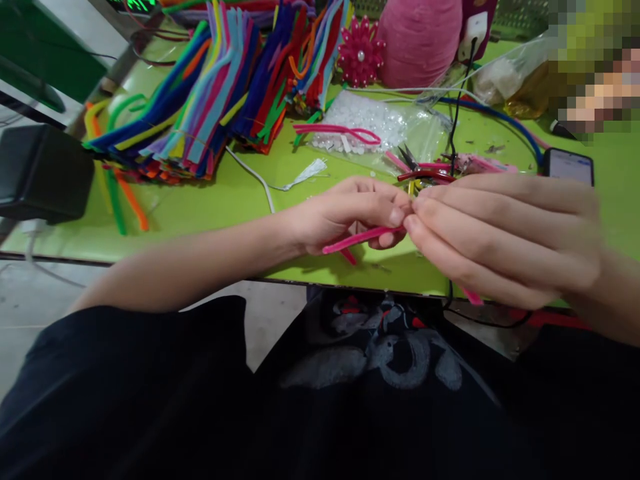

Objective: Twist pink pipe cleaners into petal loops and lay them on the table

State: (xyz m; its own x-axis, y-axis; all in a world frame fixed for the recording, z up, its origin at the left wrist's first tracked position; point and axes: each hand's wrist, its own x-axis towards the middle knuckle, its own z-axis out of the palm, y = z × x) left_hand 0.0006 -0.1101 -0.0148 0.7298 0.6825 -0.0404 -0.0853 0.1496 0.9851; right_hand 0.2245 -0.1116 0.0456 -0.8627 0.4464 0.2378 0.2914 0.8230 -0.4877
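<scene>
Left hand [356, 208] and right hand [510, 233] pinch a fuzzy pink chenille stem [357, 239], its middle hidden from view; beyond, translucent beads [363, 120] lie in a crinkled plastic bag [425, 141].

Pink pipe cleaner [361, 238], lime-green table [210, 213], black grey-printed shirt [320, 413]

Black short-sleeved shirt [140, 393], grey and red print [345, 363]
</scene>
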